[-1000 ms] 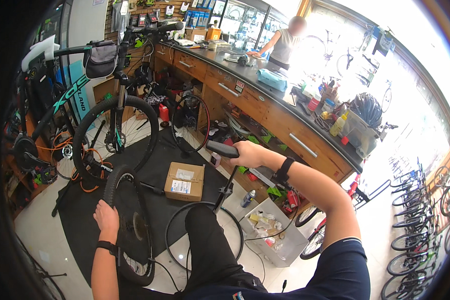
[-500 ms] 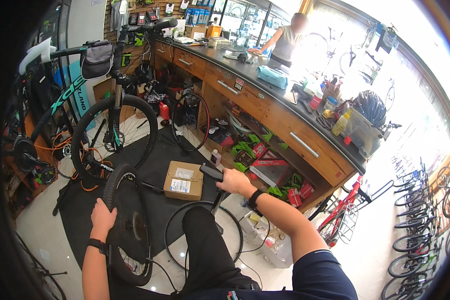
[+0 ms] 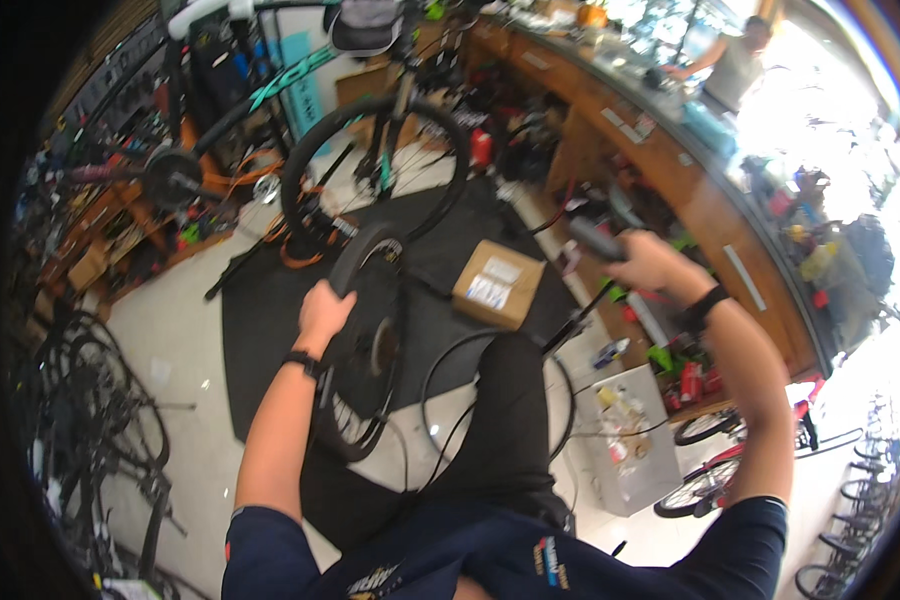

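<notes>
My left hand (image 3: 325, 313) is closed over the top of a bicycle wheel (image 3: 358, 258) with a black knobbly tyre, which stands upright beside my left leg. On the right, my right hand (image 3: 660, 268) is wrapped round one end of the black handle of a floor pump (image 3: 596, 240). The handle is raised, and the pump's thin shaft slants down beside my knee. A dark hose runs across the floor near the wheel's lower edge; where it ends is hard to make out. Motion blurs the right hand and handle.
A cardboard box (image 3: 530, 272) lies on the black mat (image 3: 255, 345). Behind it, a bike with turquoise lettering (image 3: 295, 72) stands. A thin black hoop (image 3: 426, 385) surrounds my knee. A bin of small items (image 3: 660, 472) sits right, below the wooden counter (image 3: 705, 225); a person (image 3: 735, 70) stands beyond.
The view has tilted down and turned left. My right hand has pulled the pump handle higher, away from the box. My left hand stays on the tyre.
</notes>
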{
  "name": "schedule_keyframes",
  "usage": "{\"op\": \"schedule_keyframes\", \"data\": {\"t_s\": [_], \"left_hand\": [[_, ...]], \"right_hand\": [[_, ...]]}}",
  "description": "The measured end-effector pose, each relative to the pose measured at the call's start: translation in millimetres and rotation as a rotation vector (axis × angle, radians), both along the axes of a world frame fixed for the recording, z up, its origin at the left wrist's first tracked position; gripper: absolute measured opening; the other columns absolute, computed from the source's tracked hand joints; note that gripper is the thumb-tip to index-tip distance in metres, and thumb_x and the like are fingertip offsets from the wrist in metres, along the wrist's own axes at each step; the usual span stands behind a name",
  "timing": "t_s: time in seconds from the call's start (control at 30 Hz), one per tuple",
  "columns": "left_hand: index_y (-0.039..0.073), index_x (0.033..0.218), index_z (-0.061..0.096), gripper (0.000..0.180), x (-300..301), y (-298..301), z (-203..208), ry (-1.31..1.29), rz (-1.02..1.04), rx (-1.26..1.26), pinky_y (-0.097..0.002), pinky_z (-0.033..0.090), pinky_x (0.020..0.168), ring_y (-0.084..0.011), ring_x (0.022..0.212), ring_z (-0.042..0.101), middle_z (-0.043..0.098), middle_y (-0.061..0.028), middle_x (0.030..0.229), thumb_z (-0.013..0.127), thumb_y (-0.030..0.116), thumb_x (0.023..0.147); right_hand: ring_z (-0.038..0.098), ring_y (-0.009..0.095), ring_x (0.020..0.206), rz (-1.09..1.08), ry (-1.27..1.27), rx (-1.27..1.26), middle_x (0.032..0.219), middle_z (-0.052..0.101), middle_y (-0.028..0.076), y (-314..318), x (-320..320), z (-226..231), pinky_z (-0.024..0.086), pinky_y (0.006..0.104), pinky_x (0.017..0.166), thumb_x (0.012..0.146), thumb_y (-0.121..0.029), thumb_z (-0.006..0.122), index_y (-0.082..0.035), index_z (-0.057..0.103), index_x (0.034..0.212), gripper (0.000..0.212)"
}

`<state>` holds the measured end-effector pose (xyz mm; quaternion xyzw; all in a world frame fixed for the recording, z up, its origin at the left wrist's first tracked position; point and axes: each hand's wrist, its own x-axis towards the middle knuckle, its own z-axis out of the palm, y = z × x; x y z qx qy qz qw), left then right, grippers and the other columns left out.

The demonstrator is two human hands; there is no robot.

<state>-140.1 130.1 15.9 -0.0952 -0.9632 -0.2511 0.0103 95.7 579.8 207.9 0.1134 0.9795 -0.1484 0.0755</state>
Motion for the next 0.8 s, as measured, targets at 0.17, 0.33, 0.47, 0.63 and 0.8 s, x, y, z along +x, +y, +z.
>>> {"op": "schedule_keyframes", "data": {"t_s": [0.17,0.33,0.47,0.63,0.8], "left_hand": [[-0.004,0.103,0.063,0.048,-7.1,8.9,-14.3,0.133,-0.026,-0.156,-0.0507,0.053,0.089,-0.0440,0.103,0.065,0.068,-0.0265,0.108,0.073,0.039,0.085],[-0.005,0.106,0.064,0.049,-4.6,24.5,-4.2,0.099,0.015,-0.273,-0.0515,0.052,0.089,-0.0419,0.104,0.066,0.068,-0.0249,0.108,0.071,0.040,0.088],[-0.005,0.108,0.064,0.051,-5.0,28.5,-5.8,0.131,0.025,-0.367,-0.0529,0.050,0.090,-0.0411,0.102,0.067,0.069,-0.0245,0.108,0.068,0.043,0.090],[-0.002,0.113,0.063,0.055,-4.7,30.5,-4.3,0.109,0.043,-0.340,-0.0541,0.048,0.093,-0.0379,0.107,0.067,0.069,-0.0210,0.112,0.070,0.045,0.086],[-0.007,0.123,0.057,0.078,-3.2,12.7,8.9,0.066,-0.021,-0.188,-0.0451,0.051,0.096,-0.0403,0.114,0.063,0.064,-0.0269,0.122,0.080,0.050,0.074]], "right_hand": [[0.069,0.036,0.084,-0.097,0.097,0.039,0.085,0.067,0.026,20.0,1.7,-1.4,0.052,0.0432,0.082,0.082,-0.037,0.074,0.010,0.065,0.106,0.054],[0.068,0.042,0.094,-0.161,0.225,0.061,0.091,0.067,0.031,40.1,-1.3,-82.6,0.051,0.0440,0.087,0.081,-0.031,0.070,0.013,0.062,0.109,0.053],[0.066,0.046,0.096,-0.248,0.266,0.095,0.097,0.068,0.032,29.5,-2.9,-131.7,0.051,0.0481,0.088,0.082,-0.033,0.067,0.010,0.063,0.105,0.049],[0.066,0.044,0.103,-0.313,0.149,0.089,0.104,0.069,0.031,25.1,-7.7,-157.3,0.052,0.0480,0.091,0.084,-0.039,0.069,0.008,0.064,0.109,0.053],[0.068,0.044,0.099,-0.266,0.160,0.077,0.101,0.070,0.030,39.8,-9.6,-169.8,0.053,0.0472,0.089,0.083,-0.040,0.069,0.007,0.065,0.111,0.054]]}}
